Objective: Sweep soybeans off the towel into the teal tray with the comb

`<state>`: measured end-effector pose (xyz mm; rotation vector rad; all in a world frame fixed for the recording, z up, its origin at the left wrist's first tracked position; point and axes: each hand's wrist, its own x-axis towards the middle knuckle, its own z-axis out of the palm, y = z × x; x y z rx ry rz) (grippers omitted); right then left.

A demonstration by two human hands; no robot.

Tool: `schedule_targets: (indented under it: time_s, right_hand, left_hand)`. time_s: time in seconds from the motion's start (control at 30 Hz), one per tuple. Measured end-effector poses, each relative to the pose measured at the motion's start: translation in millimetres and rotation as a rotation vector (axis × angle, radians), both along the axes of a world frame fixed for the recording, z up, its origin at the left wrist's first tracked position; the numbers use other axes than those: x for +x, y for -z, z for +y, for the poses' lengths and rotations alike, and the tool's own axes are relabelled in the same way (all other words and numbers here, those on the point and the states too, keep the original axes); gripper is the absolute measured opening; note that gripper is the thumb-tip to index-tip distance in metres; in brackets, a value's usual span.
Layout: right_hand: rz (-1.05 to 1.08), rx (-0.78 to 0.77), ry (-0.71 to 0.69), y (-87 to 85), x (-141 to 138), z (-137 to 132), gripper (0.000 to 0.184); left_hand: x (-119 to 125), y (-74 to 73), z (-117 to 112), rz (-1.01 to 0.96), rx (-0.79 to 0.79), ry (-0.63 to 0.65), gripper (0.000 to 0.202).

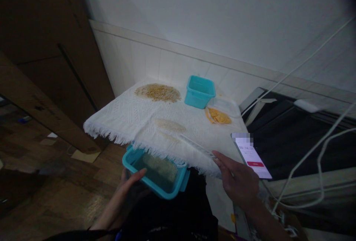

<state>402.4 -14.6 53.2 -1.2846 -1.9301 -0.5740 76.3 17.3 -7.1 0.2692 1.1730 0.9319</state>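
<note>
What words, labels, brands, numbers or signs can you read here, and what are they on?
Nothing reads clearly.
Smartphone: screen digits and small lines, too blurred to read.
Red button on its screen: label too small.
Black clothing: pale marks, perhaps lettering, unreadable.

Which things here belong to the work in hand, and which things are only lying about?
Seemingly in the work:
teal container in the left hand
slim pale tool in the right hand
pale grains on the cloth
perhaps yellow beans and the second container

Seemingly lying about:
phone
yellow packet
white cables
</note>
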Motion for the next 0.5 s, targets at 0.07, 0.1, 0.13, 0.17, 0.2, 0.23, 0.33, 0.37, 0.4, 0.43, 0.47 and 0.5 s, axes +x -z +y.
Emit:
schedule_targets:
  time_s: [0.07, 0.1, 0.13, 0.17, 0.2, 0.23, 0.33, 0.37, 0.4, 0.43, 0.47, 0.5]
  right_hand:
    - [-0.054, 0.028, -0.010, 0.7, -5.1, -5.3, 0.035]
    - [-0.077, 0.039, -0.022, -0.2, -8.2, -8.2, 0.036]
    - [-0.096, 0.042, -0.043, -1.9, -11.5, -11.5, 0.037]
    - [-0.109, 0.036, -0.076, -4.3, -14.8, -15.2, 0.038]
    - [-0.115, 0.020, -0.112, -7.1, -17.8, -19.0, 0.039]
    - [-0.111, -0.002, -0.147, -10.0, -20.4, -22.7, 0.041]
    - [-0.080, -0.044, -0.197, -15.9, -23.7, -27.9, 0.044]
    - [-0.078, -0.039, -0.181, -16.2, -23.1, -26.1, 0.044]
    - [-0.079, -0.025, -0.148, -15.5, -21.8, -22.1, 0.043]
    - [-0.081, -0.008, -0.110, -14.0, -20.1, -16.0, 0.042]
    - [-0.078, 0.009, -0.074, -11.7, -18.5, -8.3, 0.041]
    - [-0.065, 0.021, -0.044, -9.1, -17.1, 0.4, 0.041]
  left_hand:
    - [1.8, -0.1, 0.3, -0.001, 0.015, -0.015, 0.114]
    - [2.3, 0.0, 0.5, -0.003, 0.019, -0.022, 0.112]
    - [2.6, 0.1, 0.7, -0.003, 0.017, -0.027, 0.111]
    - [2.6, 0.4, 1.1, -0.001, 0.013, -0.026, 0.111]
    - [2.2, 0.8, 1.5, 0.001, 0.007, -0.021, 0.111]
    - [1.7, 1.3, 2.0, 0.004, 0.001, -0.013, 0.112]
    - [-0.5, 2.9, 3.5, 0.001, -0.005, 0.005, 0.115]
    - [-1.1, 3.4, 3.8, -0.003, -0.004, 0.006, 0.115]
    - [-1.6, 3.9, 4.1, -0.006, -0.003, 0.005, 0.116]
    - [-2.0, 4.4, 4.4, -0.007, -0.002, 0.002, 0.117]
    - [-2.3, 4.8, 4.5, -0.006, -0.001, 0.000, 0.118]
    - [-2.6, 5.2, 4.6, -0.003, 0.000, 0.000, 0.119]
